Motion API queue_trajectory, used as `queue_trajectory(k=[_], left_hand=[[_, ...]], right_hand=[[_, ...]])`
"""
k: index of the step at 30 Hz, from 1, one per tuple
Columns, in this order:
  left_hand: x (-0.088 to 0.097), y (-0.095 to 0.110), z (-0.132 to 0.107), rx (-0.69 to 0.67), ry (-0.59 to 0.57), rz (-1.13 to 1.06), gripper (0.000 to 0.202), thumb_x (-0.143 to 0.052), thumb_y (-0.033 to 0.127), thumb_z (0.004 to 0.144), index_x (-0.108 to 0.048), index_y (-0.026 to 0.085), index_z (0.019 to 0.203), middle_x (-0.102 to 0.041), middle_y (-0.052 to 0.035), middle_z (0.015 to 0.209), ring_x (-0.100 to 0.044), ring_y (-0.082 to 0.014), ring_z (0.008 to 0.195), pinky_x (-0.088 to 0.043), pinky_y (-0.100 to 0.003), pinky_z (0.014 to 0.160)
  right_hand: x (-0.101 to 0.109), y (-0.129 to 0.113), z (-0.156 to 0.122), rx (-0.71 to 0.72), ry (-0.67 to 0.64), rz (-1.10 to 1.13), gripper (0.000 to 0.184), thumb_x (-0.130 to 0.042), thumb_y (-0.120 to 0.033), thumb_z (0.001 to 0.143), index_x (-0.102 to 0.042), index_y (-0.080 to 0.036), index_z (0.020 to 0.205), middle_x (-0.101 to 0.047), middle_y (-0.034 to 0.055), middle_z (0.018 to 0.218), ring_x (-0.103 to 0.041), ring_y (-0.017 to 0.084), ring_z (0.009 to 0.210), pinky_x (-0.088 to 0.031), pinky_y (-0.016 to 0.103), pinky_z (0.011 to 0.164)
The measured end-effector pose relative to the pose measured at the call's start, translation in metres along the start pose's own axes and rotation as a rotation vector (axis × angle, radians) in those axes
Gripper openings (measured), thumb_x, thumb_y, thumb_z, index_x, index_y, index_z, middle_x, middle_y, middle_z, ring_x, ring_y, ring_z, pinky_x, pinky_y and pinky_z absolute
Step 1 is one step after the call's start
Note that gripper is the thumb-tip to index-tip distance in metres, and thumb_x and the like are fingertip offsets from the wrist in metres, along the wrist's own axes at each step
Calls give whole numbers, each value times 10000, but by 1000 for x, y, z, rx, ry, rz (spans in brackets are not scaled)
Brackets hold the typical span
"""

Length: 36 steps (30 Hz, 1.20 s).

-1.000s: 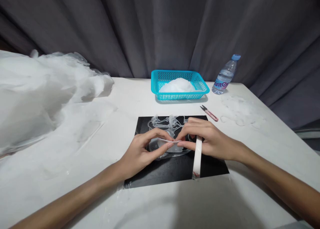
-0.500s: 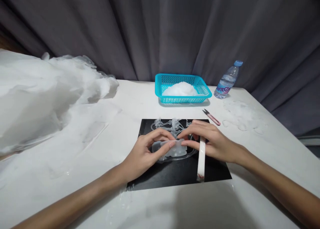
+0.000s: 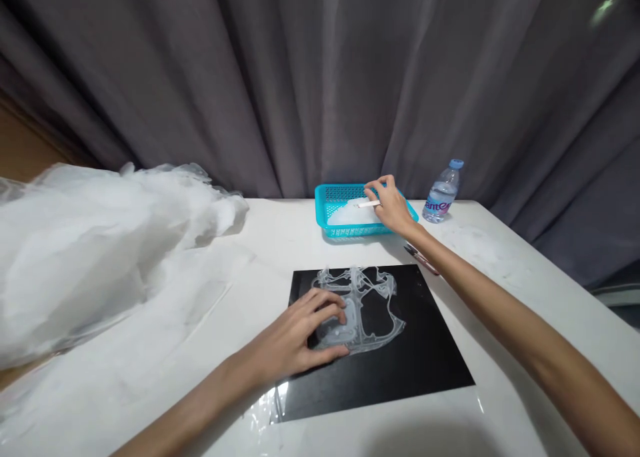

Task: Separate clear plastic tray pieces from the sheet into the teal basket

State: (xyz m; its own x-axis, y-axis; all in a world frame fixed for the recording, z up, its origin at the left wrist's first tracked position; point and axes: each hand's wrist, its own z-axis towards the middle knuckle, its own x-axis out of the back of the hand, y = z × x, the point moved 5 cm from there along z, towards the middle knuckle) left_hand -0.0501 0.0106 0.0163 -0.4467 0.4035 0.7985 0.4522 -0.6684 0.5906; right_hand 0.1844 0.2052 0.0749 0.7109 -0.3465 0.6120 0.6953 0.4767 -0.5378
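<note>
A frosted, see-through plastic sheet [image 3: 374, 340] with a cut-out outline lies on a black mat [image 3: 425, 350]. My left hand [image 3: 313, 327] rests on its left half, thumb and fingers spread over a translucent panel [image 3: 350, 320] still inside the outline. The right half of the outline is an opening with the black mat showing through. My right hand [image 3: 393, 204] is over the blue basket [image 3: 323, 210], fingers bent, with a white flat stick [image 3: 369, 204] held in the hand and pointing left. White translucent pieces [image 3: 345, 214] are heaped in the basket. Whether the right fingertips hold a piece, I cannot tell.
A large pile of cloudy white plastic [image 3: 100, 257] covers the left of the white table [image 3: 270, 237]. A water bottle [image 3: 441, 194] stands right of the basket. Small thread snips [image 3: 420, 257] lie partly under my right forearm. Clear scraps [image 3: 480, 244] are at the right.
My right hand has gone from the plastic sheet up to the basket, carrying the white stick. My left hand has changed from a pinch to lying spread on the sheet. The view has shifted.
</note>
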Motion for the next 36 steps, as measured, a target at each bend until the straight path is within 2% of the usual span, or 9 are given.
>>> queue_trajectory(k=[3,5,7,9,13,17,25,30,36], left_hand=[[2,6,-11,-42,-17,73,210,-622,401,1044,-635,247,1187,-592,-104,1461,-584,-304,1346,-552,-483,1079],[3,9,-20,-70,-21,120,177,-572,344,1072,-647,252,1204,-565,-105,1522,-601,-295,1356,-556,-469,1095],[2,11,-25,-113,-20,176,208,-529,289,1087,-666,261,1241,-556,-112,1552,-616,-299,1357,-559,-467,1100],[1,14,-28,-167,-29,233,259,-510,243,1085,-689,260,1272,-563,-127,1562,-634,-312,1347,-557,-478,1105],[2,18,-27,-199,-53,259,316,-548,269,1070,-712,256,1340,-535,-133,1610,-644,-332,1353,-533,-487,1142],[1,19,-26,-136,-139,185,421,-605,418,1052,-649,317,1459,-413,-76,1698,-561,-337,1447,-503,-500,1178],[-9,21,-26,-103,-150,101,649,-639,536,1014,-465,338,1607,-320,-75,1739,-413,-349,1555,-385,-527,1262],[-8,21,-25,-64,-207,106,632,-626,600,1000,-529,339,1567,-268,-86,1755,-425,-371,1544,-401,-532,1241],[-5,19,-24,-39,-158,-17,610,-702,598,951,-605,360,1505,-318,-58,1737,-429,-376,1540,-380,-520,1255]], right_hand=[[13,-17,-30,32,79,0,537,-303,-583,1099,-669,-196,1031,-559,139,1165,-560,312,1180,-449,510,1075],[25,-35,-64,64,81,129,604,-239,-634,1099,-658,-208,1011,-582,112,1106,-577,274,1128,-464,474,1065],[27,-50,-101,-26,-108,348,629,-183,-633,1108,-641,-216,995,-597,55,931,-612,196,859,-535,369,863],[22,-67,-137,-98,-362,550,602,-228,-643,1105,-623,-204,990,-592,15,801,-576,149,651,-514,303,666],[18,-93,-180,-31,-611,562,301,-614,-440,1052,-672,-191,894,-667,21,880,-647,146,801,-525,273,763],[15,-97,-189,10,-742,543,72,-703,-271,1003,-717,-201,1015,-709,30,1054,-676,138,905,-543,255,829],[23,-90,-195,84,-779,523,84,-662,-243,1032,-725,-194,1057,-749,44,1056,-717,156,948,-572,279,886],[26,-92,-198,163,-774,503,98,-636,-218,1047,-720,-199,1094,-754,47,1091,-715,157,1017,-560,277,932],[27,-95,-202,270,-776,469,156,-587,-198,1069,-694,-199,1182,-750,82,1183,-713,186,1126,-563,311,984]])
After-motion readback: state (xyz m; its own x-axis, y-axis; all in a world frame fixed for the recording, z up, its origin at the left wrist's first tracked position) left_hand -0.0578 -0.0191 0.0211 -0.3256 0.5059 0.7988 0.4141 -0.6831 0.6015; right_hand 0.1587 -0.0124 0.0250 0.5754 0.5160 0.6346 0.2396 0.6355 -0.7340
